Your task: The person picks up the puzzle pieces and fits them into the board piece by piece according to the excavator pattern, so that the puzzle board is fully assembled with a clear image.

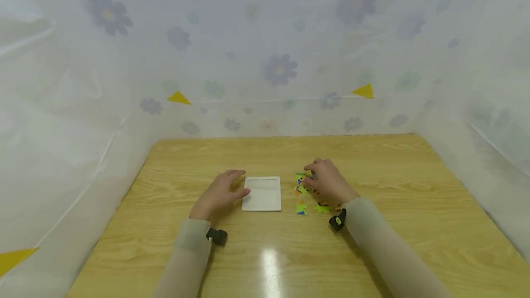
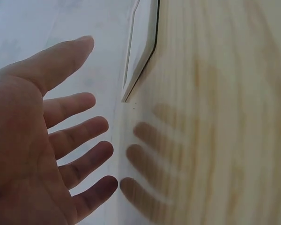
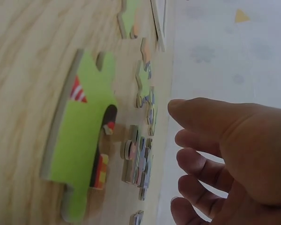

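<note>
Puzzle pieces [image 3: 77, 136], white tray [image 1: 266, 197].
Left hand [image 1: 220, 193] wide near tray; right hand [image 1: 329, 181] loosely bent, empty; pieces lie loose, presumably for easy picking.

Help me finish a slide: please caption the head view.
Over a wooden table, left hand by a white tray, right hand above scattered puzzle pieces.

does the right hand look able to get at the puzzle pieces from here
Likely yes: the right hand is just above the puzzle pieces, appears to hold nothing, and nothing visible stands between them.
</note>
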`<state>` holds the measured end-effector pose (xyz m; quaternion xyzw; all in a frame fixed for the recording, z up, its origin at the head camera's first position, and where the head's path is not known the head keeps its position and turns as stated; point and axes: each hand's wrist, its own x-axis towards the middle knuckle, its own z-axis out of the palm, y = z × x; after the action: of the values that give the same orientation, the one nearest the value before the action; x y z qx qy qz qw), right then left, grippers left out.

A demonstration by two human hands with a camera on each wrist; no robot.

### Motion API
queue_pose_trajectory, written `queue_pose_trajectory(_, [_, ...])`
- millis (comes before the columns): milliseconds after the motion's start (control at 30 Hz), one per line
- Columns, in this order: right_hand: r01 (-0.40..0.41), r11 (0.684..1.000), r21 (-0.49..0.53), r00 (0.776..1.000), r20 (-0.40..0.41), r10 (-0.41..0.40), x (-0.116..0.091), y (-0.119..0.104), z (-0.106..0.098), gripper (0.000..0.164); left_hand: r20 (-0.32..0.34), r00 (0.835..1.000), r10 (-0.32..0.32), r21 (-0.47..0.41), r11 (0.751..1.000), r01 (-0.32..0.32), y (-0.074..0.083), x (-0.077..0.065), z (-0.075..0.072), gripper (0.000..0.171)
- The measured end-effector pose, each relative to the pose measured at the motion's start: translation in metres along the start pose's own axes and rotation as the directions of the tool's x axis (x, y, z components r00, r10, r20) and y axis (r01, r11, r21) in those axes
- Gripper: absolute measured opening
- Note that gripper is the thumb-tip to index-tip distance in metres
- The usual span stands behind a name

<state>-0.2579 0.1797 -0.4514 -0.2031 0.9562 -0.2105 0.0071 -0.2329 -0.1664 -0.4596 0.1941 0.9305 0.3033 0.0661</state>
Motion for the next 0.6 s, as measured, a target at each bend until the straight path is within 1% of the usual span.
queue_pose_trajectory(100, [-0.021, 1.000, 0.011, 0.999, 0.024, 0.021, 0.0018, -0.0013, 0.0006, 0.038, 0.001, 1.000, -0.016, -0.008, 1.000, 0.016, -0.0031, 0.0028, 0.0003, 0.060])
queue_pose_trajectory(267, [-0.031, 0.999, 0.012, 0.999, 0.035, 0.030, 0.0038, -0.0034, -0.0004, 0.039, -0.023, 1.000, -0.016, -0.010, 1.000, 0.015, -0.0037, 0.0085, 0.0003, 0.051])
queue_pose_trajectory(433, [-0.027, 1.000, -0.016, 0.999, 0.041, 0.027, 0.0045, -0.0038, 0.0012, 0.037, -0.030, 0.999, -0.019, -0.015, 1.000, 0.019, -0.0024, 0.0106, 0.0003, 0.049])
queue_pose_trajectory(600, [-0.020, 1.000, -0.019, 0.999, 0.046, 0.021, 0.0038, -0.0021, 0.0036, 0.032, -0.015, 0.999, -0.038, -0.019, 0.999, 0.038, -0.0022, 0.0102, 0.0021, 0.047])
